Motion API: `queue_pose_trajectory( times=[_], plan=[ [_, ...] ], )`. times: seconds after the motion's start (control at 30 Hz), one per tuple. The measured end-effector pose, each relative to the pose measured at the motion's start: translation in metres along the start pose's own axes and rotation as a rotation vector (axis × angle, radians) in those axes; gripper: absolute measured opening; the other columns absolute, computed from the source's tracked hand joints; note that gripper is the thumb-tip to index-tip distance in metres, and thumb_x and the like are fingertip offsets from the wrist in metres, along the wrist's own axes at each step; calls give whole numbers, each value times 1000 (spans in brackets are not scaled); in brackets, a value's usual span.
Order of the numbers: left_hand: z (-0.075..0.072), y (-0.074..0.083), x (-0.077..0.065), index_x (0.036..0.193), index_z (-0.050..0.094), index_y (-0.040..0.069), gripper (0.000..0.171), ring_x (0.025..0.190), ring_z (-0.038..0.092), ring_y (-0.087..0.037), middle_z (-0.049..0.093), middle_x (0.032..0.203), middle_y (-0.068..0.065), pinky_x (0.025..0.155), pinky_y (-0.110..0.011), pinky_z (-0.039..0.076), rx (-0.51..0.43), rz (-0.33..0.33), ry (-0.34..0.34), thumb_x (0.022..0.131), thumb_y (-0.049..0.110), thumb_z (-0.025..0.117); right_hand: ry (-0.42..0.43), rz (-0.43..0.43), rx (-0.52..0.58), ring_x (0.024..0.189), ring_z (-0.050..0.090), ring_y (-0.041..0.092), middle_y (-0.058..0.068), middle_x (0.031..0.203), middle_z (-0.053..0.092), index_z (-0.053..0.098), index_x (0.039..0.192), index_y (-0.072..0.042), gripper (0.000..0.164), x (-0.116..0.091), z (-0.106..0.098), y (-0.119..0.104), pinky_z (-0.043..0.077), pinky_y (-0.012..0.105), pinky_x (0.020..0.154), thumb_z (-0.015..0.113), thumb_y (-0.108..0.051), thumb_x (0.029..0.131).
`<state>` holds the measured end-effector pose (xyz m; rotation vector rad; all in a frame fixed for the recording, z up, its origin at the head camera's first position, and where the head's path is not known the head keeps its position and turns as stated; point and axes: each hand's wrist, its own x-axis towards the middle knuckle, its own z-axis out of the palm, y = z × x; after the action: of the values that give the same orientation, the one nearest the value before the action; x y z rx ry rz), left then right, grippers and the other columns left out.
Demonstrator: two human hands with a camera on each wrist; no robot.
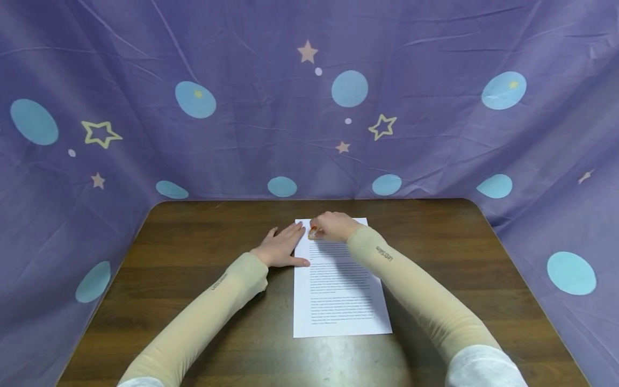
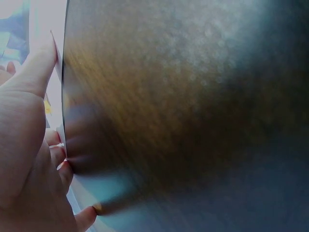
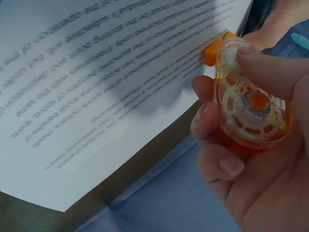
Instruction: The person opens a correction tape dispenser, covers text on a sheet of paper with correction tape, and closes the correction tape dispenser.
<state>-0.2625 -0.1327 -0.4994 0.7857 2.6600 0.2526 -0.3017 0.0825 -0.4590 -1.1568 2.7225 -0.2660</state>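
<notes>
A printed sheet of paper [image 1: 338, 301] lies on the brown wooden table [image 1: 193, 333]. My right hand [image 1: 333, 226] grips a correction tape dispenser [image 3: 256, 106], a clear case with an orange tip [image 3: 212, 52] and a visible reel inside. That tip is right at the sheet, near the upper left start of the printed lines. Flat across the sheet's left edge rests my left hand [image 1: 282, 247], its fingers spread and the thumb lying on the page. In the left wrist view the left hand [image 2: 24, 135] shows along the paper's border.
A purple curtain [image 1: 271, 107] with blue dots and stars surrounds the table on the back and both sides. The table's far edge [image 1: 232, 201] lies a short way beyond the top of the sheet. Pale sleeves cover both forearms.
</notes>
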Motion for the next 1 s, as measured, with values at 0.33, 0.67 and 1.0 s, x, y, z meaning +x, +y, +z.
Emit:
queue_pose_trajectory(
  times=[0.33,0.67,1.0],
  plan=[
    [-3,2,-1,167,15,5,107,162,6,-28,7,175,-13,123,-67,9,11,5,2,95,68,61,-5,33,-23,88,74,22,1,96,77,75,100,-10,7,0,-2,-3,60,41,77,78,-13,95],
    [0,0,2,167,15,6,109,162,5,-26,6,175,-10,123,-67,9,11,-2,8,94,71,60,-15,40,-28,88,73,21,3,100,77,74,105,-8,11,-5,-3,5,60,39,77,76,-12,95],
    [2,-1,1,167,15,6,110,162,6,-25,7,175,-10,123,-65,9,23,-11,5,93,72,61,-32,68,-13,84,71,19,2,96,75,73,102,-9,7,-16,-3,14,60,39,74,75,-12,96]
  ],
)
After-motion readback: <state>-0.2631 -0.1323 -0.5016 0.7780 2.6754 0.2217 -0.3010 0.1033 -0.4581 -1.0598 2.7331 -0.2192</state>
